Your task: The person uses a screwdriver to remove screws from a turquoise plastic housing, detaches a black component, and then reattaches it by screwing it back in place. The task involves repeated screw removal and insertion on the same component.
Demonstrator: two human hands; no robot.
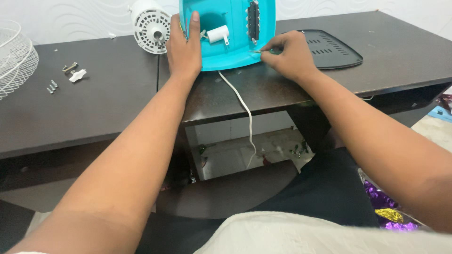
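Note:
A turquoise plastic fan base housing (235, 51) lies open side up on the dark desk (94, 108). Inside it sit a white cylindrical capacitor (218, 35) and a black switch strip (254, 21). My left hand (184, 47) grips the housing's left edge, thumb and fingers over the rim. My right hand (287, 54) pinches something small at the housing's lower right edge; what it holds is too small to tell. A white cord (242, 108) runs from the housing down over the desk's front edge.
A white fan motor (150, 26) stands behind the housing on the left. A white wire fan guard (14, 59) is at the far left, with loose screws (52, 86) and a white clip (77, 75) nearby. A black vented cover plate (329, 49) lies at the right.

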